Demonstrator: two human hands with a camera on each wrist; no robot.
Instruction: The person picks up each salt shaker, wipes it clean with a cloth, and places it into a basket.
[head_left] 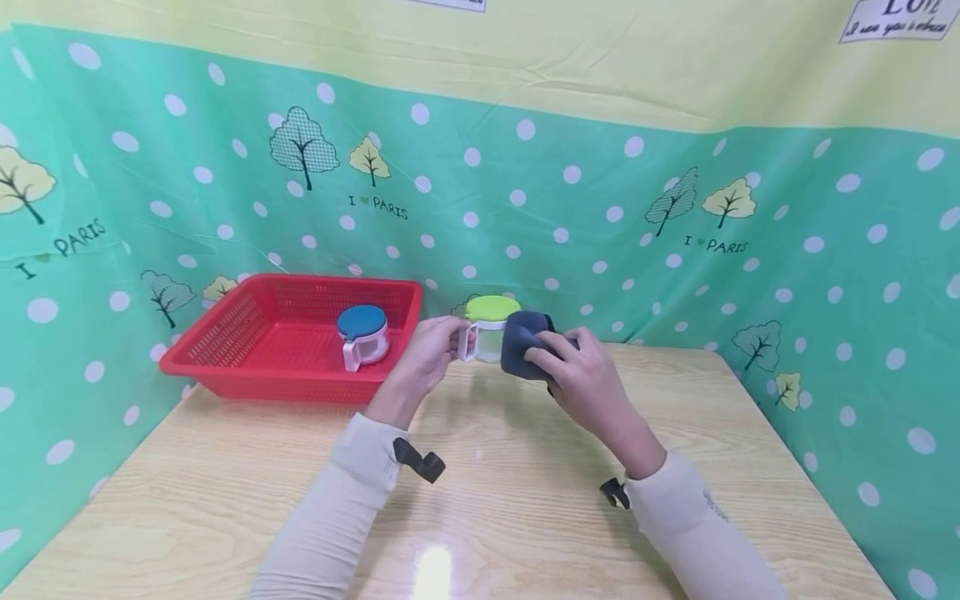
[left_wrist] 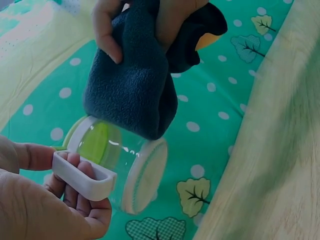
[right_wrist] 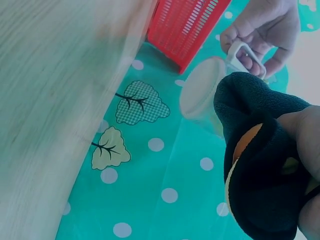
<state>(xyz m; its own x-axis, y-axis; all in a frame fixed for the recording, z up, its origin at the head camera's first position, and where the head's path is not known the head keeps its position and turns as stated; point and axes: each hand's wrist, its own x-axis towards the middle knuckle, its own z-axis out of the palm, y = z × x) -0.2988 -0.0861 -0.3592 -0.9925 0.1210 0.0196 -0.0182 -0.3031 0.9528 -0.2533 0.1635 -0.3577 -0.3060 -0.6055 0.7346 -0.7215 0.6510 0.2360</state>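
Note:
A clear jar (head_left: 490, 340) with a green lid (head_left: 491, 307) and a white handle (left_wrist: 84, 176) is held up above the table. My left hand (head_left: 431, 350) grips it by that handle, fingers passing through the loop. Folded in my right hand (head_left: 588, 379) is a dark blue cloth (left_wrist: 131, 75), pressed against the side of the jar. In the right wrist view the cloth (right_wrist: 260, 165) covers part of the jar, whose pale round base (right_wrist: 202, 87) faces the camera.
A red plastic basket (head_left: 247, 379) stands at the back left of the wooden table (head_left: 480, 517). Inside it sits a similar jar with a blue lid (head_left: 362, 322). Behind the table hangs a green dotted curtain (head_left: 570, 208).

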